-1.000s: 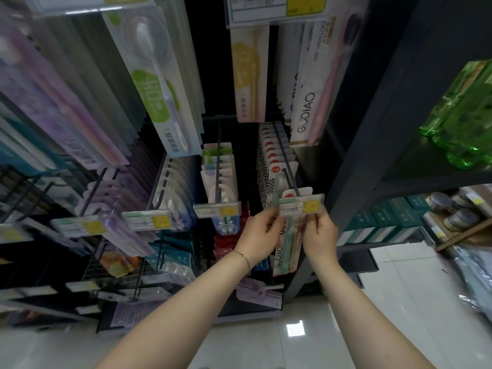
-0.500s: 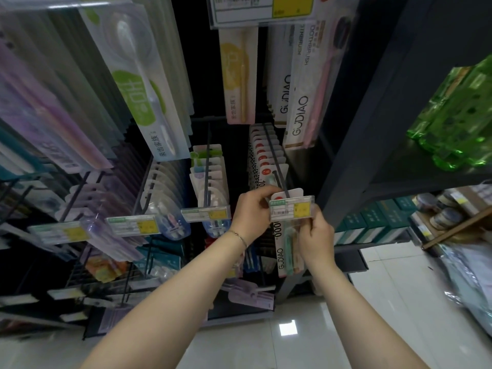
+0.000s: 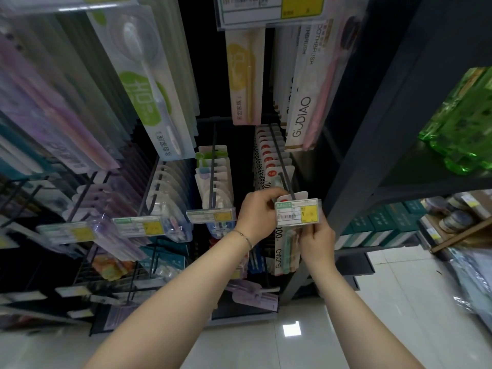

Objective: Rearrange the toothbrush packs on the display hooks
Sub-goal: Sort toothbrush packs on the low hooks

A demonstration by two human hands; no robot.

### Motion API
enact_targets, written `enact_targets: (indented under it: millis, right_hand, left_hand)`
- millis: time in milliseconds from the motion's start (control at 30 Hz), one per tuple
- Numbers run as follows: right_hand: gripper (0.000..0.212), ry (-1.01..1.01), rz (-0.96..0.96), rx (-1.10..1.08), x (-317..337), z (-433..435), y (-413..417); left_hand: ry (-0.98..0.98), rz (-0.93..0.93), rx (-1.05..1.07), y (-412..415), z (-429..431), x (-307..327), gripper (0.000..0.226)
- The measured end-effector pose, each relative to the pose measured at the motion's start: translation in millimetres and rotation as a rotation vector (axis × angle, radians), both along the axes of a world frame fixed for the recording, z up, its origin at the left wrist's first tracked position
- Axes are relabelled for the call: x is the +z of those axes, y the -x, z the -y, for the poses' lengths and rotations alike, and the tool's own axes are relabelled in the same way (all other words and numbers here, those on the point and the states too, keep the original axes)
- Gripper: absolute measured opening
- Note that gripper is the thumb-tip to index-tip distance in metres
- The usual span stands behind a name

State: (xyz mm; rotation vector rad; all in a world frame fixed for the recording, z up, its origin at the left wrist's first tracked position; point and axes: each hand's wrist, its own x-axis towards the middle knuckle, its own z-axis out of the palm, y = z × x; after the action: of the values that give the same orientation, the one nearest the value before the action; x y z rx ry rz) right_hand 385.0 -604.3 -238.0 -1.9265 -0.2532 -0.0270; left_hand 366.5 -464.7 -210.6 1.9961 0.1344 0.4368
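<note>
**shelfnerd:** ok so vs 1 second back, the left hand (image 3: 259, 214) has slid up from beside the price tag (image 3: 296, 213) to the pack's top corner. The right hand (image 3: 316, 241) has dropped lower, under the tag.

**hookguy:** where's the toothbrush pack (image 3: 282, 251) itself though?

**shelfnerd:** front end of the far-right hook (image 3: 282, 166), right behind the tag. Its long axis runs up and down: white header end up at the hook tip, bottom end pointing at the floor, GUDIAO lettering running along its length.

**hookguy:** and the grip?

**shelfnerd:** both hands are on it. Left fingers curl round the top left edge by the header. Right fingers curl onto the middle from the right side, just below the tag. Can't tell if the header is actually on the rod, the tag hides it. Further back, the same hook carries a row of packs (image 3: 269, 155) with red dots. There's a thin bracelet (image 3: 243, 235) on the left wrist, and green bottles (image 3: 463, 121) on the shelf off right.
</note>
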Motion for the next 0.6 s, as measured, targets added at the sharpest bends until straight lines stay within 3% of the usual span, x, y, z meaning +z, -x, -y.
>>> enact_targets:
  millis: [467,600]
  right_hand:
    - [0.029,-0.179,-0.106,0.044,4.2,-0.3,-3.9]
    - [0.028,-0.142,-0.102,0.038,3.6,-3.4,-8.5]
  left_hand:
    - [0.164,-0.002,0.013,-2.0,4.5,4.5,0.013]
    - [0.174,-0.011,0.023,-2.0,1.8,-0.7,0.028]
